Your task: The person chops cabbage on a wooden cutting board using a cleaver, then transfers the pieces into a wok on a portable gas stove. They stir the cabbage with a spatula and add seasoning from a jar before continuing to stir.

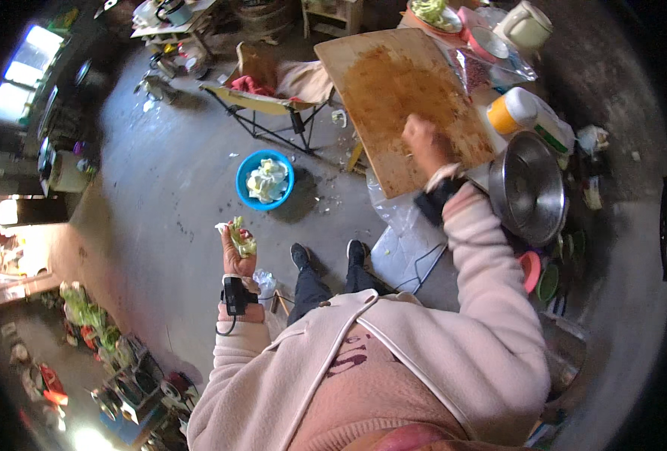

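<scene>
Pale green leaf scraps [245, 242] are in my left hand [237, 251], which is raised over the floor at the left of my body. Ahead of it, a blue plastic basin [240, 191] on the floor holds pale leafy pieces [268, 180]. Over the lower part of a large stained wooden board [389, 96] is my right hand [426, 141], its fingers curled and blurred; whether it holds anything or touches the board, I cannot tell. Beside my right wrist stands a steel bowl [528, 189].
A folding chair [271, 101] with red cloth stands left of the board. At the board's right are a bowl of leafy greens [435, 14], a pale jug [524, 25], plastic bags and a white-and-orange container [511, 110]. A flat pale panel [404, 256] lies near my shoes.
</scene>
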Demonstrator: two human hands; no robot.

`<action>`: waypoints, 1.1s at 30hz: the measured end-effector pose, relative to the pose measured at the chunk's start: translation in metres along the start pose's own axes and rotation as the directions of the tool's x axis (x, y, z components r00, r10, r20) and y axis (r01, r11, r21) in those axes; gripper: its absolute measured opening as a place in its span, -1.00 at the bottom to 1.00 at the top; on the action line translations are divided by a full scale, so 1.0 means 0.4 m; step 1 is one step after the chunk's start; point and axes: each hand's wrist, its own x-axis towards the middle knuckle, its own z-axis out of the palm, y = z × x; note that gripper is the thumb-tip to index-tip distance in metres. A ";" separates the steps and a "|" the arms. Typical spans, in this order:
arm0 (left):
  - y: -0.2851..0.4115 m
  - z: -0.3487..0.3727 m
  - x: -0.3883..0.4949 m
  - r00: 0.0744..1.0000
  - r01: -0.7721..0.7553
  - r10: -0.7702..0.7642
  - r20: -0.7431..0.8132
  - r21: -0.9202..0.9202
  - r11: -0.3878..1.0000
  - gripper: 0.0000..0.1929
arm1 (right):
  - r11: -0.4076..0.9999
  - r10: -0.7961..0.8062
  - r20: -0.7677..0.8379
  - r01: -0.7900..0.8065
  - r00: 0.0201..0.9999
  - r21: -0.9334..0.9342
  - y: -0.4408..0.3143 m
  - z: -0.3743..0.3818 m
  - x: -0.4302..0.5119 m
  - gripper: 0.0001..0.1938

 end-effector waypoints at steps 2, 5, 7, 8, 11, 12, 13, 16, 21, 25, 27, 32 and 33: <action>0.012 -0.031 -0.050 0.999 -0.033 0.033 -0.010 -0.079 0.996 -0.75 | 0.994 0.058 -0.062 -0.063 0.996 -0.085 0.090 0.020 0.129 -0.80; 0.045 -0.066 -0.115 0.993 -0.111 0.104 -0.059 -0.131 0.985 -0.75 | 0.998 0.041 -0.139 -0.046 0.989 -0.033 0.195 0.061 0.267 -0.79; 0.069 -0.085 -0.148 0.980 -0.173 0.159 -0.120 -0.124 0.977 -0.77 | 0.998 -0.021 -0.107 0.015 0.994 -0.059 0.232 0.086 0.281 -0.78; 0.078 -0.096 -0.161 0.975 -0.199 0.185 -0.120 -0.110 0.974 -0.76 | 0.998 -0.020 -0.087 0.015 0.996 -0.055 0.230 0.103 0.273 -0.78; 0.104 -0.129 -0.182 0.969 -0.230 0.215 -0.122 -0.136 0.964 -0.76 | 0.995 -0.097 0.003 0.097 0.995 -0.032 0.182 0.110 0.178 -0.80; 0.111 -0.136 -0.178 0.965 -0.237 0.215 -0.148 -0.150 0.960 -0.77 | 0.985 -0.164 0.002 0.164 0.986 0.051 0.156 0.096 0.143 -0.81; 0.118 -0.143 -0.175 0.961 -0.245 0.212 -0.179 -0.183 0.952 -0.77 | 0.965 -0.227 -0.003 0.225 0.974 0.133 0.118 0.086 0.088 -0.81; 0.123 -0.158 -0.156 0.970 -0.216 0.198 -0.140 -0.129 0.968 -0.78 | 0.932 -0.359 0.131 0.346 0.924 0.107 -0.009 0.039 -0.054 -0.86; 0.152 -0.150 -0.116 0.979 -0.195 0.185 -0.090 -0.118 0.974 -0.77 | 0.883 -0.469 0.082 0.469 0.879 0.019 -0.124 0.001 -0.155 -0.86; 0.193 -0.133 -0.132 0.980 -0.198 0.195 -0.039 -0.090 0.976 -0.77 | 0.984 -0.178 -0.018 0.177 0.984 -0.027 -0.040 0.006 0.003 -0.86; 0.196 -0.133 -0.162 0.975 -0.221 0.221 -0.007 -0.029 0.975 -0.77 | 0.998 -0.054 -0.074 0.052 0.996 -0.028 0.045 0.015 0.116 -0.85; 0.210 -0.177 -0.237 0.962 -0.254 0.248 -0.111 -0.046 0.966 -0.76 | 0.998 0.043 -0.139 -0.038 0.989 0.041 0.149 0.092 0.262 -0.82; 0.214 -0.190 -0.238 0.956 -0.269 0.258 -0.138 -0.075 0.960 -0.75 | 0.998 0.020 -0.125 -0.012 0.992 0.058 0.145 0.108 0.257 -0.83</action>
